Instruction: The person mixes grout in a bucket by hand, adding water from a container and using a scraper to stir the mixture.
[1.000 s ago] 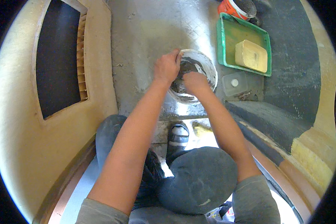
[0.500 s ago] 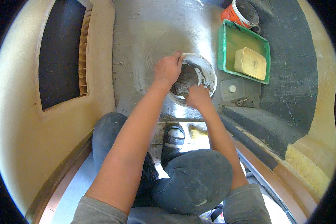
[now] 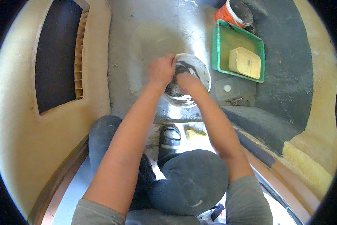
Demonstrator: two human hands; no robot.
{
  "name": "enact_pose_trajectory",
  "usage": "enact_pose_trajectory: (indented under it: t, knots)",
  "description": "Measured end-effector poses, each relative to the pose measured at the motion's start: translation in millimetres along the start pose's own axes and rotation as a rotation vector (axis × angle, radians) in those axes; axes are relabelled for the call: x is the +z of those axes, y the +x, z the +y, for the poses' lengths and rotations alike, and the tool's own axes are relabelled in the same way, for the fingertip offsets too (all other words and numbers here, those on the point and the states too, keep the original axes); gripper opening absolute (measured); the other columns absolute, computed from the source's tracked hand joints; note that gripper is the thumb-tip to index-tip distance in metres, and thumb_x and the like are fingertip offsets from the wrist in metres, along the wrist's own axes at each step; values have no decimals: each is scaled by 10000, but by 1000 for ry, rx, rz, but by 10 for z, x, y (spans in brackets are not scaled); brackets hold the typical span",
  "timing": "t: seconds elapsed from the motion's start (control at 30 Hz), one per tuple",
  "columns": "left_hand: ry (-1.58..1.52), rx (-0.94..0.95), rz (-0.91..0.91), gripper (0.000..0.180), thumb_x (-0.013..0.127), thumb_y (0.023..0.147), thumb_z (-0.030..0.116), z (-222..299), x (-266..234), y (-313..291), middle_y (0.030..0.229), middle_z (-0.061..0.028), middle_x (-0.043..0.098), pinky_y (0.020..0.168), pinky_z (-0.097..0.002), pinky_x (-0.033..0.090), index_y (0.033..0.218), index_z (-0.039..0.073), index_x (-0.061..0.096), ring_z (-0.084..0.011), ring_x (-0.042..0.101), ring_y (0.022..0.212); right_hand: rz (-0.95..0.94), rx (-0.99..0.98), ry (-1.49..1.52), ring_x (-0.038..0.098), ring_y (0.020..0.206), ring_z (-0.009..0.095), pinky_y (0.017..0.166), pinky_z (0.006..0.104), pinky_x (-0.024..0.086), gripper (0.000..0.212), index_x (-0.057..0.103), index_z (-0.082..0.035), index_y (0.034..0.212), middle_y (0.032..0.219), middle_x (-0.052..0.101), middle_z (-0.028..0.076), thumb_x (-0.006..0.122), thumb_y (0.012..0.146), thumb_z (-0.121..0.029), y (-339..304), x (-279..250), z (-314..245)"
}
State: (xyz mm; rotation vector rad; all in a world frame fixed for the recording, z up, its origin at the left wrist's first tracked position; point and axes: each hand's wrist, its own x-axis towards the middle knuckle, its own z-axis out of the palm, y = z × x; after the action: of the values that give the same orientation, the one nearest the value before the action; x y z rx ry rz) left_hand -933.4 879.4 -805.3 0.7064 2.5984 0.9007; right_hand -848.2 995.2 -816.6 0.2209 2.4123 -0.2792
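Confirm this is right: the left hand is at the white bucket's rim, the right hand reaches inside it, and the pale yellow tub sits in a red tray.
Not quite: the tray is green, as the head view shows. The pale yellow tub does sit in it, and the rest stands.

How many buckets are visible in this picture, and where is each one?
2. The white bucket is near the centre, with the left hand at its rim; the orange bucket is at upper right, behind the green tray. Others may be hidden.
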Motion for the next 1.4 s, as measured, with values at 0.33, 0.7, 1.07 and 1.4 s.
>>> enact_pose_trajectory:
  t: [0.33, 0.7, 1.07, 1.4]
  knots:
    - [-24, 9, 32, 312, 511, 1000, 377, -76, 4, -14, 885, -234, 694, 730, -570, 521, 1098, 130, 675, -475, 661, 841, 27, -62, 8, 699, 981, 382, 845, 463, 572, 192, 727, 16, 926, 979, 719, 241, 676, 741, 12, 32, 40, -10]
    - [-63, 9, 28, 346, 509, 1001, 388, -119, -24, 20, 952, -236, 702, 769, -557, 526, 1168, 145, 688, -466, 667, 880, 31, -117, 101, 700, 911, 405, 806, 468, 567, 139, 722, 29, 841, 902, 706, 264, 671, 722, -20, -28, -136, -142]
    - [-46, -15, 37, 407, 492, 1015, 433, -159, 36, -27, 959, -230, 704, 776, -541, 523, 1139, 102, 694, -463, 661, 887, 40, -38, 234, 715, 903, 377, 828, 433, 579, 219, 740, 43, 857, 928, 722, 251, 741, 677, -81, -98, -428, -207]
    - [17, -19, 26, 319, 512, 1013, 381, -77, -34, -52, 927, -213, 706, 764, -540, 526, 1113, 132, 684, -458, 663, 881, 34, 85, 300, 710, 1002, 365, 898, 464, 564, 276, 748, 35, 990, 1033, 713, 269, 686, 734, -46, -189, -462, -167]
